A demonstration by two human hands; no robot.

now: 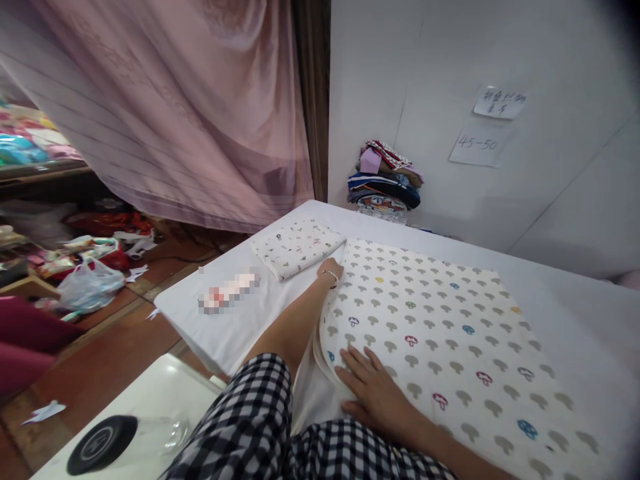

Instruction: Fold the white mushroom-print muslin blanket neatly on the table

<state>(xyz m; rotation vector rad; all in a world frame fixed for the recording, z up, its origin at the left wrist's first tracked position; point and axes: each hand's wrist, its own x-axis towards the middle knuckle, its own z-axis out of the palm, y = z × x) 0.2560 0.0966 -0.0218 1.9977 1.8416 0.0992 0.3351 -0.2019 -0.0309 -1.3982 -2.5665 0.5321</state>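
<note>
Mushroom-print cloth (450, 333) lies spread flat on the white worktop (575, 300), covering most of its near right part. Left hand (331, 270) reaches forward to the cloth's far left edge; its fingers are tucked at the hem, so grip state cannot be told. A bracelet (329, 273) sits on that wrist. Right hand (373, 390) rests palm down on the near left corner, fingers (353, 360) spread flat and open, holding nothing, pressing the layered edge.

A smaller folded print cloth (297, 247) lies just beside the left hand, toward the worktop's left edge. Bare worktop runs behind and right of the spread cloth up to the wall. A stack of folded fabrics (384, 180) stands against that wall.

Two paper notes (487, 127) on the wall: the lower reads "45-50"; the upper handwriting is not legible.
</note>
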